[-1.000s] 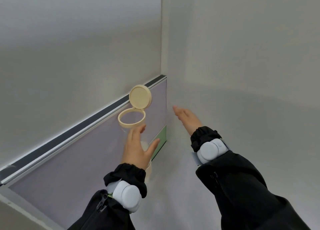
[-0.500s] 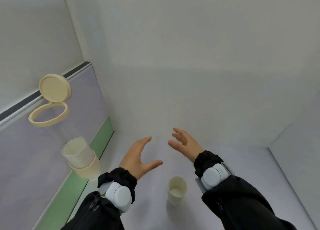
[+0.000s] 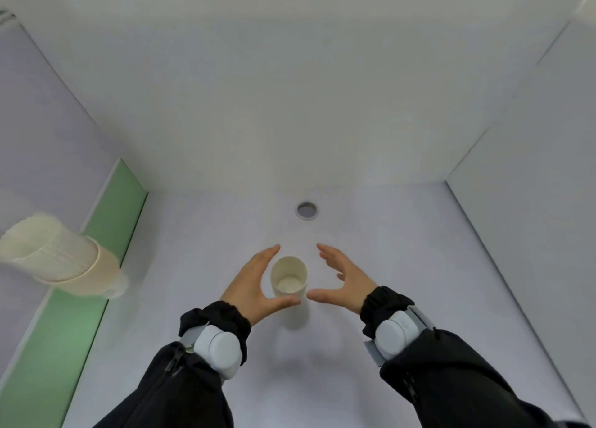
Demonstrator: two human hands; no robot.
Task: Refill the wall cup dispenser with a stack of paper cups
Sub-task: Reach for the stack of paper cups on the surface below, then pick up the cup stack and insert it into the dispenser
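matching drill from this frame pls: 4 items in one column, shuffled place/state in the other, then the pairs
Items:
1. paper cup
2. wall dispenser
3. round grommet
4. green strip

Descriptions:
A. runs along the foot of the left wall
B. upright on the white surface, between both open hands
C. set in the surface, beyond the hands
D. on the left wall, cups showing at its lower end

Pairs: 1-B, 2-D, 3-C, 4-A

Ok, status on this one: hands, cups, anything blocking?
Both hands open, left hand and right hand flanking the cup stack, not gripping yet. Stack upright on the table. Dispenser at left. Nothing blocking.
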